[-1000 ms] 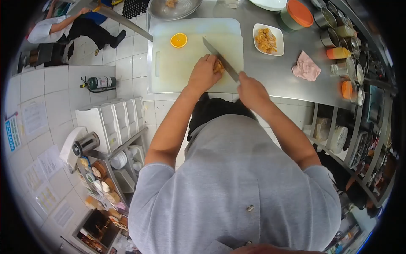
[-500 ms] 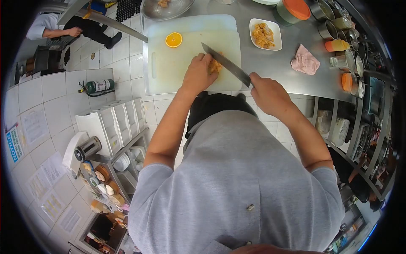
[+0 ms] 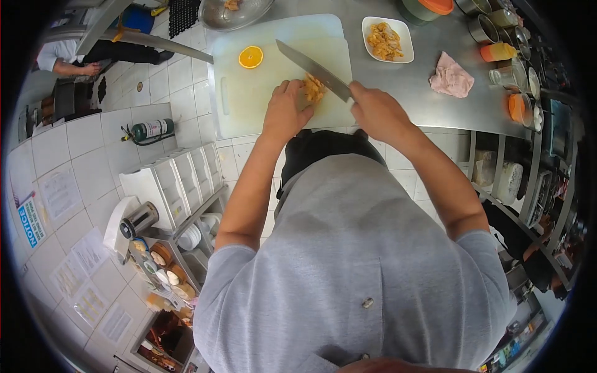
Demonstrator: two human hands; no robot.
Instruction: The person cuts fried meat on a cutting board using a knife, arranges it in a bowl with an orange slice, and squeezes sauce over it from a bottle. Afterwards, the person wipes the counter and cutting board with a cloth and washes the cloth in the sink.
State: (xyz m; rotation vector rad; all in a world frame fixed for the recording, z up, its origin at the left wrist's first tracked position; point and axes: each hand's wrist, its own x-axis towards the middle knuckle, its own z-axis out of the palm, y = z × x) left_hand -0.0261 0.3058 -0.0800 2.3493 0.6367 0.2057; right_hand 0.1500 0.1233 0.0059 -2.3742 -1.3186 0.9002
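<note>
My right hand [image 3: 380, 113] is closed round the handle of a large kitchen knife [image 3: 314, 70]. Its long blade slants up and to the left above the cutting board [image 3: 242, 105]. Beside the blade, on the board, lies a small heap of chopped orange-brown pieces [image 3: 315, 89], apparently cooked meat. My left hand [image 3: 286, 113] rests on the board just left of this heap, thumb apart from the fingers and nothing visibly gripped. Farther up the board sits an orange half [image 3: 250, 57], cut face up.
A white square bowl [image 3: 407, 53] with similar pieces stands right of the board, near a pink cloth [image 3: 451, 76]. A metal bowl [image 3: 233, 17] is at the back left. Jars and squeeze bottles [image 3: 497, 52] line the right side. Another person [image 3: 74, 59] is at far left.
My left hand has drawn back from the chopped pieces, which now show more fully. The knife and right hand have shifted left. The whole view has tilted slightly.
</note>
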